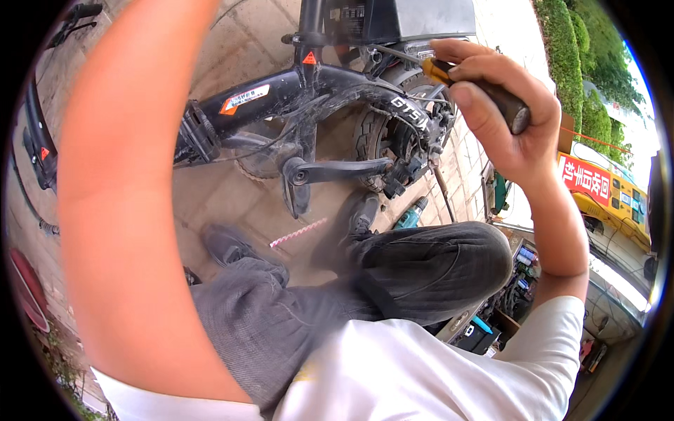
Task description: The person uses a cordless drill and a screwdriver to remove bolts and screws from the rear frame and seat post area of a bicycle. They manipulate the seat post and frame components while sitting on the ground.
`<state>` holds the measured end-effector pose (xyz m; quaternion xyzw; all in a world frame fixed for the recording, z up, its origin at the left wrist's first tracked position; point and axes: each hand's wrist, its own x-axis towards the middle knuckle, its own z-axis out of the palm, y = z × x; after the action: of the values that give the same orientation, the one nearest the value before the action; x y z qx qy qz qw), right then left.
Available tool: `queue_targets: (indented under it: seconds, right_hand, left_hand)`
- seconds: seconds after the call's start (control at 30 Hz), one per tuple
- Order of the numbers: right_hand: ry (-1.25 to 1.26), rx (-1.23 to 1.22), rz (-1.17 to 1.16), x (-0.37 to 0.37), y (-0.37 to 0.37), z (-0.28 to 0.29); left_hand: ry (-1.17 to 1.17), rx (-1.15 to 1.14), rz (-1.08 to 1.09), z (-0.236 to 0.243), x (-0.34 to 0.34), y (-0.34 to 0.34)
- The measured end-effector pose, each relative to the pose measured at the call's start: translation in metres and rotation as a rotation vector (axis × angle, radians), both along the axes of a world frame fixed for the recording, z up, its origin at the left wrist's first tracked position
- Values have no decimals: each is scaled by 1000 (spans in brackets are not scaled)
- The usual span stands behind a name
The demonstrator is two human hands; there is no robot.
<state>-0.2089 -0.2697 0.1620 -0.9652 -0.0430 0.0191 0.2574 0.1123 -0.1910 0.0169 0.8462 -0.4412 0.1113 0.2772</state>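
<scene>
My right hand [516, 116] is closed around the handle of a screwdriver [438, 71], yellow near the shaft and dark at the butt. Its thin shaft points left to the area under a black and grey box [432, 19] on a bicycle with a black frame [270, 105]; whether the tip touches anything is hard to make out. Below the hand are the rear wheel [371, 133] and a crank arm [340, 172]. My left forearm [133, 182] crosses the left side and runs out over the top edge, so the left hand is out of sight.
A teal power drill [411, 213] lies on the paving beside my knee. Near my shoes is a pink-and-white twisted strip [298, 232]. Containers of tools [484, 330] stand at my right, with a yellow cart [618, 221] bearing a red sign and a hedge [569, 56] beyond.
</scene>
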Motion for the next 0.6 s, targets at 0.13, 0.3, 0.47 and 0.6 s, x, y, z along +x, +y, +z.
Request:
queue_targets:
  seconds: [0.13,0.3,0.47,0.6]
  right_hand:
    - [366,-259,-250,-1,25,34]
    - [755,-154,-567,22,33,52]
    - [894,-147,-860,43,33,47]
    - [689,-47,-944,32,72,18]
  left_hand:
    - [35,9,-8,3,-1,2]
    - [60,31,-28,9,-3,6]
    - [49,-3,-29,10,-4,8]
    - [62,-43,-53,5,-6,10]
